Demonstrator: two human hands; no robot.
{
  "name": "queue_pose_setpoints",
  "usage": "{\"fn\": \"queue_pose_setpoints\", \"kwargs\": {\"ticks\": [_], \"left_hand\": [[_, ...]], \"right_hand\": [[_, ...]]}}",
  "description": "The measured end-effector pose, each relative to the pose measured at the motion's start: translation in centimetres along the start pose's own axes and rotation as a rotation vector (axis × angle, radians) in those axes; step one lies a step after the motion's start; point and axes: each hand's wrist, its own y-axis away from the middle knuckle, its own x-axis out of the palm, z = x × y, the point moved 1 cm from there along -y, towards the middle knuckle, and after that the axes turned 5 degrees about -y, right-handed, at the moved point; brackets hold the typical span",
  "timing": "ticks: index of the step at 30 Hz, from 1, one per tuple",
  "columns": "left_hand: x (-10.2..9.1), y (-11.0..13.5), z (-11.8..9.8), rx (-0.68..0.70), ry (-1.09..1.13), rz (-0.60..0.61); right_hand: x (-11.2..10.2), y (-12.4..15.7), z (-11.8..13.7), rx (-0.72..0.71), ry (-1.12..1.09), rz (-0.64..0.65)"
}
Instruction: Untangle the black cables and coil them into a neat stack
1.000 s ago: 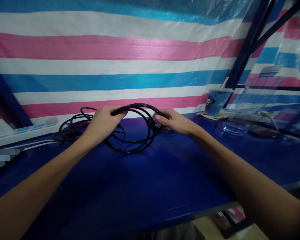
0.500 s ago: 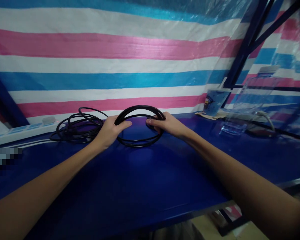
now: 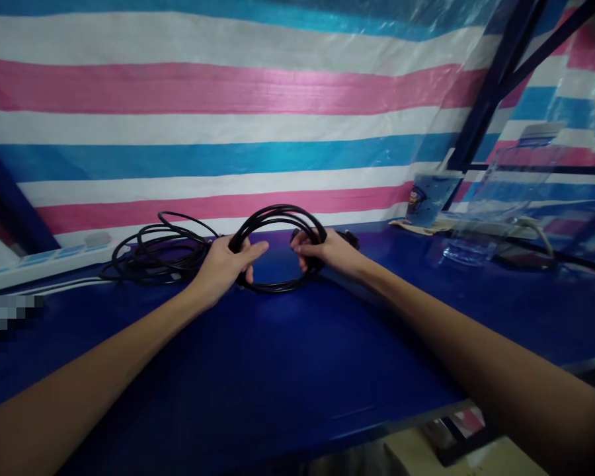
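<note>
A black cable wound into a round coil stands tilted above the blue tabletop, between my two hands. My left hand is closed around the coil's left side, thumb pointing inward. On the opposite side my right hand grips the coil, its thumb and fingertips curled through the loop. A dark piece that looks like a connector shows just behind my right hand. Left of my left hand lies a looser pile of black cable, close to it.
A white power strip runs along the back left, with a pale cord nearby. At the right stand a blue paper cup and a clear plastic bottle. Striped plastic sheeting hangs behind the table, beside dark blue frame posts.
The coil's strands have fanned apart at the top. My left fingertips now show inside the loop, and a dark connector-like piece has come into view behind my right hand.
</note>
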Motion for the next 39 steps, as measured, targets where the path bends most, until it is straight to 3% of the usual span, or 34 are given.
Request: {"fn": "queue_pose_setpoints", "kwargs": {"ticks": [2, 5, 7, 10, 12, 16, 20, 24, 26, 29, 31, 34, 37, 39], "left_hand": [[-0.6, -0.2, 1.1, -0.064, -0.052, 0.130], [-1.2, -0.5, 1.5, -0.097, -0.012, 0.233], [-1.1, -0.5, 0.9, -0.093, 0.060, 0.210], [-0.8, -0.5, -0.2, -0.040, 0.024, 0.066], [-0.7, -0.5, -0.5, -0.014, -0.082, 0.032], [-1.2, -0.7, -0.5, -0.043, -0.197, 0.171], [-1.3, -0.5, -2.1, 0.007, 0.026, 0.206], [-0.4, 0.2, -3.8, -0.104, 0.194, 0.249], [-0.2, 0.4, -4.2, -0.116, 0.159, 0.220], [-0.5, 0.5, -4.3, -0.021, 0.057, 0.101], [-0.7, 0.6, -4.1, 0.061, -0.024, 0.047], [-0.9, 0.5, -3.5, 0.109, -0.112, 0.061], [-1.0, 0.4, -2.7, 0.089, -0.081, 0.115], [-1.2, 0.1, -2.3, 0.105, -0.088, 0.083]], "right_hand": [[-0.2, -0.1, -1.0, 0.078, 0.077, 0.131], [-0.4, 0.0, -1.1, 0.053, 0.140, 0.161], [-0.4, 0.1, -0.3, 0.018, 0.055, 0.098], [-0.5, 0.3, 1.3, -0.042, -0.254, -0.045], [-0.3, 0.5, 2.0, -0.018, -0.360, -0.024], [0.1, 0.8, 2.1, 0.114, -0.201, 0.113], [0.0, 0.8, 2.2, 0.002, 0.031, 0.047], [0.2, 0.9, 3.2, -0.064, 0.208, 0.006], [0.5, 1.0, 3.9, -0.127, 0.197, -0.068], [1.2, 1.2, 4.4, -0.188, 0.161, -0.124], [1.4, 1.2, 4.0, -0.131, 0.168, -0.049], [1.3, 1.1, 2.8, -0.001, 0.138, 0.072], [1.2, 0.8, 1.9, 0.051, 0.017, 0.070], [1.2, 0.7, 1.8, 0.052, -0.104, 0.016]]}}
